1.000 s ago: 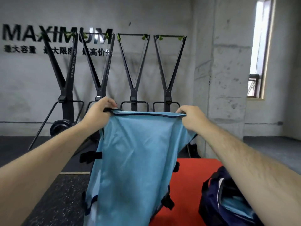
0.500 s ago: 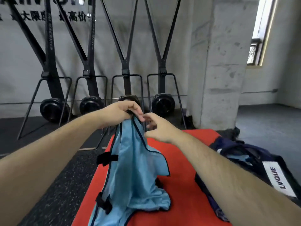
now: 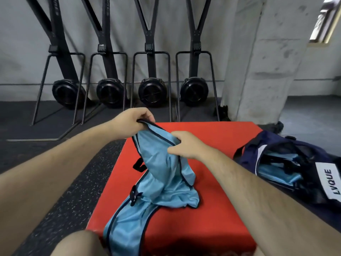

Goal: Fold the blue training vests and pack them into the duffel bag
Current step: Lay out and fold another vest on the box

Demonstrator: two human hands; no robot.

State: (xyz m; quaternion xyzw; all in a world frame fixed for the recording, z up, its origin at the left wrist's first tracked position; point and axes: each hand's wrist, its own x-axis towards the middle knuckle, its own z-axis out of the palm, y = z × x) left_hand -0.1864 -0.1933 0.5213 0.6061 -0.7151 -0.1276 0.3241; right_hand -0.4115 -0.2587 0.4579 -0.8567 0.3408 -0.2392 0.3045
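Head view, centre of frame: blue training vest, dark-trimmed, half lifted and half lying crumpled on a red padded platform, lower end trailing toward the bottom edge. Pinched at its topmost trimmed edge by the left hand, fingers curled round the binding. Gripped just below and to the right by the right hand, fingers tucked into the cloth along the same dark edge. Hands close together, cloth slack and bunched between them.

Judged as the early part of a fold: edges gathered, nothing squared up yet. To do it well: find matching points on the trim, draw apart until taut, lay flat on the platform, smooth outward from the middle, then fold over with the black side straps tucked inside rather than dangling. Thin, slippery mesh by the look of it, so likely to slide out of its crease; best pressed flat with a palm before letting go.

Right of frame, just beside the platform: navy duffel bag, mouth open, folded blue vests already inside, white label reading LVQUE. Packing partly done, on that evidence.

Further out: speckled black rubber floor at left, four ski-trainer machines along the grey wall at the top, concrete pillar upper right, sliver of window in the corner. Bare knee at the bottom edge.
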